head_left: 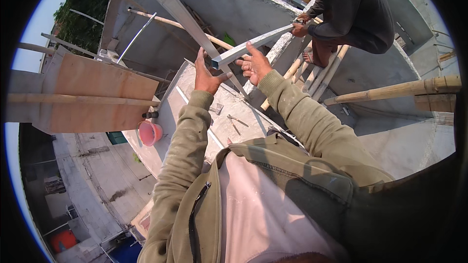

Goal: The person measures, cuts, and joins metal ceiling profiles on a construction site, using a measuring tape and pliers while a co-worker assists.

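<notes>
**Ana:** Head view first: what's the setting, biggest things down?

**Ben:** An open-air building site seen from high up. Curved grey concrete walls (229,4) sweep across from twelve to three o'clock, with a sloping concrete slab (195,97) below the middle serving as the surface. At nine o'clock sits a plywood panel (97,92) with a timber rail across it. Lower roofs and a lane lie far down at seven o'clock.

**Ana:** Anyone else there?

**Ben:** A co-worker (356,9) in dark clothes crouches at one o'clock on bamboo poles (312,75). Another thick bamboo pole (399,88) runs out toward three o'clock.

**Ana:** And the thing being handled?

**Ben:** A long square-section metal tube (253,44), light grey, lying just above centre and tilting up toward one o'clock. The co-worker's hands meet its far end; its open near end faces the wearer. A second long metal bar (170,4) slants from twelve o'clock down behind it.

**Ana:** The wearer's hands?

**Ben:** Both olive-sleeved arms reach up from six o'clock. The left hand (207,75) is raised, fingers spread and released, thumb near the tube's open end but gripping nothing. The right hand (254,63) is open too, palm up under the tube, fingertips touching its underside without closing round it.

**Ana:** Small things?

**Ben:** A pink bucket (149,132) at the slab's edge, eight o'clock, and pliers (236,121) lying on the slab near centre.
</notes>
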Demonstrator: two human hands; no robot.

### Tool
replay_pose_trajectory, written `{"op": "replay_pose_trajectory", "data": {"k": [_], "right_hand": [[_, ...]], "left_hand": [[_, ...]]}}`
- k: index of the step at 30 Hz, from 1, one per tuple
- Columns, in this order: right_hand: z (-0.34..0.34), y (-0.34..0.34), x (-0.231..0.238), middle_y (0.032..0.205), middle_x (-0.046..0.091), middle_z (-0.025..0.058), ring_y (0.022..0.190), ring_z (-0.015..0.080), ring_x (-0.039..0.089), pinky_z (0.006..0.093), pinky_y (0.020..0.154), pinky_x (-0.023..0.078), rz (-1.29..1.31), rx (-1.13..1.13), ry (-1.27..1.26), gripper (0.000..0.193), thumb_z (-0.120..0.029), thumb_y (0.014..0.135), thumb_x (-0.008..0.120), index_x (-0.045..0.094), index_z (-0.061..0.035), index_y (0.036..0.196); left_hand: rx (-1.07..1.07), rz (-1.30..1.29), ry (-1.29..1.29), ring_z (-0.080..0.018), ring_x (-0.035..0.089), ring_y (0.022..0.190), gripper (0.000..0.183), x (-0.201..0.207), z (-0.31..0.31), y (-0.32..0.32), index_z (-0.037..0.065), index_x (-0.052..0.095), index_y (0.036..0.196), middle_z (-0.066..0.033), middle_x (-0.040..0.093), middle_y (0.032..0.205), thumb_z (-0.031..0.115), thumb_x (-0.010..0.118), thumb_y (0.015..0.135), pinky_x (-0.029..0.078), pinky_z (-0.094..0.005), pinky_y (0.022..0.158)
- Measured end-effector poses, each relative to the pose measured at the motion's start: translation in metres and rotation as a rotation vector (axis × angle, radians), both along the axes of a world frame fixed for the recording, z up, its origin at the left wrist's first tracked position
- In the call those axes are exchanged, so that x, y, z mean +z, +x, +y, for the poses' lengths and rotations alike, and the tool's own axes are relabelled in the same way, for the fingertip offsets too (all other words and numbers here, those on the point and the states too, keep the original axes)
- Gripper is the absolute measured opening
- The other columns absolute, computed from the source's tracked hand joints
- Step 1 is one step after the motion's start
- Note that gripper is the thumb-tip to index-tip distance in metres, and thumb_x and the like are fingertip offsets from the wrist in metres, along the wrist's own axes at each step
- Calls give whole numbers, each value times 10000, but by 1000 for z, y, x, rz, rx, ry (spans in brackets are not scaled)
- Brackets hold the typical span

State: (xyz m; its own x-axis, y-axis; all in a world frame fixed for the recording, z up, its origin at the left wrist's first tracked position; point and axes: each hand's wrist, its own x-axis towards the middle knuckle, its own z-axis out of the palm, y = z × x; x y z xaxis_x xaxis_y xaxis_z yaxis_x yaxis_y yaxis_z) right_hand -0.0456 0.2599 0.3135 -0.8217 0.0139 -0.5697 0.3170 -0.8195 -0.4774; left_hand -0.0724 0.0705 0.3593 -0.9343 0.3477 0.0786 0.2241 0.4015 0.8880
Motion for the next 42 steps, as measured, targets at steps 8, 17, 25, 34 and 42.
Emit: {"op": "replay_pose_trajectory", "data": {"k": [8,17,25,34,42], "right_hand": [[-29,-34,-16,790,514,61,543,83,387,208,407,248,-41,18,-139,262,-281,947,695,541,-74,992],[-49,-42,-19,761,503,38,550,96,419,225,399,251,-32,-39,-284,215,-261,998,604,530,-69,934],[-56,-42,-15,752,481,27,543,89,426,226,384,265,-66,-48,-227,247,-302,1010,544,498,-81,911],[-57,-52,-12,708,502,13,539,66,394,211,376,266,-91,-4,-75,255,-320,996,486,513,-81,912],[-58,-67,-11,748,498,50,542,79,394,217,371,273,-88,-31,-71,216,-274,970,474,514,-63,956]], "left_hand": [[52,116,-85,-286,563,1194,1033,-10,3,-15,56,274,1515,-197,507,1390,8,879,679,552,-374,909],[195,238,56,-198,614,1029,724,-53,-7,-34,15,483,1387,-96,602,1213,37,836,755,513,-325,888],[188,23,355,-223,586,1190,710,-56,3,-23,-3,444,1423,-142,587,1292,0,811,815,474,-352,1018],[174,56,351,-197,617,1105,686,-56,4,-34,-26,461,1387,-136,615,1218,44,833,815,498,-328,962],[176,101,264,-181,633,996,632,-48,7,-45,-33,507,1313,-121,638,1127,74,846,791,509,-306,874]]}}
